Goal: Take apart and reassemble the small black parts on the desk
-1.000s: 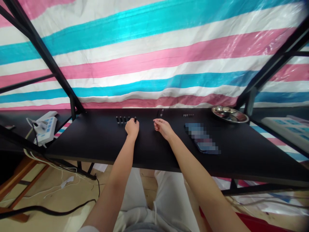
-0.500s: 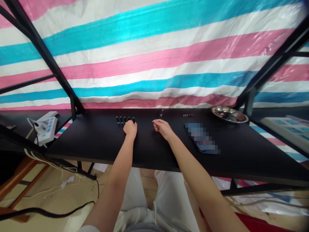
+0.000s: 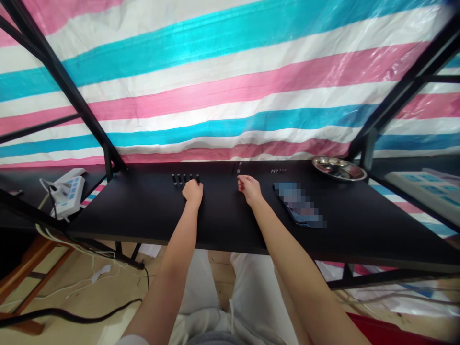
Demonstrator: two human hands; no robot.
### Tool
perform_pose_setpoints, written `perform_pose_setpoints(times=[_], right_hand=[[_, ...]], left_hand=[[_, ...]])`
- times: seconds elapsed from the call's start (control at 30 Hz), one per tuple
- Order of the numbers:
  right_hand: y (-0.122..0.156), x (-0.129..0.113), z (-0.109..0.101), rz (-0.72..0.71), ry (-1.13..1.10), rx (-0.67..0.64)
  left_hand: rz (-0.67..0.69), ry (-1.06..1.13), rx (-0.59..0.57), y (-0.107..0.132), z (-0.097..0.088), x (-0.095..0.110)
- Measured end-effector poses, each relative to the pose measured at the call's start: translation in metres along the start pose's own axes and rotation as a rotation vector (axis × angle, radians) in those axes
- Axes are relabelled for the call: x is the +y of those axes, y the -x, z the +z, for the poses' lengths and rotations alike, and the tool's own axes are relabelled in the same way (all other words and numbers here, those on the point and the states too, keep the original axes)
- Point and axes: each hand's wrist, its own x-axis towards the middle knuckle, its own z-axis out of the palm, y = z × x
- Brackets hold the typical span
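A row of several small black cylinders (image 3: 181, 179) stands near the back of the black table (image 3: 143, 211). My left hand (image 3: 193, 192) rests closed at the right end of that row, its fingers curled round the last cylinder. My right hand (image 3: 249, 188) hovers just in front of two small dark pieces (image 3: 238, 167) at the back edge, fingers loosely curled; whether it holds anything is hidden.
A row of tiny dark parts (image 3: 279, 170) lies right of centre. A phone (image 3: 299, 209) lies flat to the right, and a steel dish (image 3: 338, 168) sits at the back right. A white power strip (image 3: 69, 190) with cables is at the left. Black frame posts flank the table.
My right hand has moved right and back toward the two small pieces at the rear edge. My left hand has stayed at the right end of the cylinder row.
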Motion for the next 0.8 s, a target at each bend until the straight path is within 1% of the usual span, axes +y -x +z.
perform_pose_setpoints(times=[0.07,0.17,0.2,0.27,0.33,0.47,0.53,0.6,0.67,0.73,0.8], right_hand=[[-0.001,0.002,-0.004,-0.101,0.185,0.082],[-0.002,0.004,-0.009,-0.304,0.604,0.142],[-0.001,0.004,-0.011,-0.342,0.749,0.154],[-0.001,0.005,-0.012,-0.345,0.987,0.174],[-0.001,0.007,-0.012,-0.316,1.139,0.161],[0.000,0.011,-0.009,-0.309,1.329,0.042],[0.000,0.012,-0.006,-0.288,1.404,-0.013],[0.000,0.011,-0.004,-0.256,1.455,-0.065],[-0.001,0.010,-0.002,-0.232,1.480,-0.101],[-0.004,0.009,0.000,-0.223,1.491,-0.124],[-0.008,0.008,0.000,-0.223,1.505,-0.141]], left_hand=[[-0.001,0.001,-0.003,0.000,-0.001,0.001],[-0.008,-0.007,-0.008,0.001,-0.002,0.002],[-0.010,-0.010,-0.010,0.002,-0.003,0.002],[-0.013,-0.020,-0.015,0.003,-0.004,0.003],[-0.010,-0.034,-0.016,0.003,-0.004,0.004],[0.018,-0.068,-0.038,0.005,-0.002,0.007],[0.061,-0.092,-0.052,0.008,0.000,0.010],[0.149,-0.119,-0.068,0.012,0.004,0.015],[0.272,-0.141,-0.086,0.017,0.009,0.020],[0.389,-0.153,-0.107,0.023,0.015,0.026],[0.466,-0.163,-0.131,0.030,0.021,0.032]])
